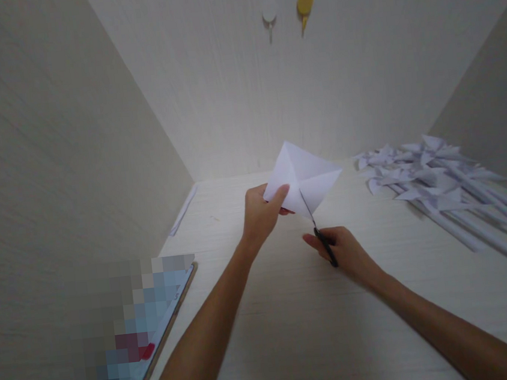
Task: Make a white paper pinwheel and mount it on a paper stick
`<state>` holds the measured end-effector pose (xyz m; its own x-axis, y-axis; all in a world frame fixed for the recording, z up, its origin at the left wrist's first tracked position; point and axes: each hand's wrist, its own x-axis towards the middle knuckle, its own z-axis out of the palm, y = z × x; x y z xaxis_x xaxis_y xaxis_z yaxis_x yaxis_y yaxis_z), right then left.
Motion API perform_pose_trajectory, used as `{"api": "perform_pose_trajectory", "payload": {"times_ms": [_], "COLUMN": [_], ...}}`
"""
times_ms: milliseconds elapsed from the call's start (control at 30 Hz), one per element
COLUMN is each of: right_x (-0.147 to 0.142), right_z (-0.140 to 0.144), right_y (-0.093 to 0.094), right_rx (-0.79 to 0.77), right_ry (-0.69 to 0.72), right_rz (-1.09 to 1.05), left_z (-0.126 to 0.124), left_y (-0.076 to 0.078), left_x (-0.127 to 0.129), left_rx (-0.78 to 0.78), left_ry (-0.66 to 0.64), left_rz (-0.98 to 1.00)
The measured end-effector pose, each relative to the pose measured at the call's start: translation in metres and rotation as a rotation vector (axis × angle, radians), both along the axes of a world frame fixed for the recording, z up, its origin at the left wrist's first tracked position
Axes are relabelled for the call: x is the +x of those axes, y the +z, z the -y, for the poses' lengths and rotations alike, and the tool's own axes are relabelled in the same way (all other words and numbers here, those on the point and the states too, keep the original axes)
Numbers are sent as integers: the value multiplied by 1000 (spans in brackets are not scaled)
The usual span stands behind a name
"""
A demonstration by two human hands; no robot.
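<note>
My left hand [262,210] pinches the left corner of a square sheet of white paper [312,168], thumb on top and fingers beneath. The sheet is held up above the table and has crease lines crossing at its middle. In my right hand [338,247] is a pair of scissors [325,246] with black handles. Their blades lie at the paper's near corner and point toward its centre. My right fingers are wrapped round the handles, which are partly hidden.
Several white paper pinwheels [433,177] with rolled paper sticks [479,224] lie piled at the right. A tablet-like device [167,320], partly blurred out, leans at the left wall. A folded paper strip [183,209] lies behind it. A white hook [269,16] and a yellow hook [305,4] are on the back wall.
</note>
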<state>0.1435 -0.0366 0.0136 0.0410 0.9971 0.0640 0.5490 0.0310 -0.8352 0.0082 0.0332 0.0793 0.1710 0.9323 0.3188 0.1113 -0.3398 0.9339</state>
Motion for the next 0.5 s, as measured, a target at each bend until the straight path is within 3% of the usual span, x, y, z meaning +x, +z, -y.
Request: {"api": "perform_pose_trajectory", "payload": {"times_ms": [500], "right_x": [0], "right_z": [1], "right_y": [-2], "right_rx": [-26], "right_ry": [7], "right_rz": [-51], "left_z": [1], "left_y": [-1], "left_x": [0], "left_rx": [4], "left_ry": [-34], "left_rz": [-28]}}
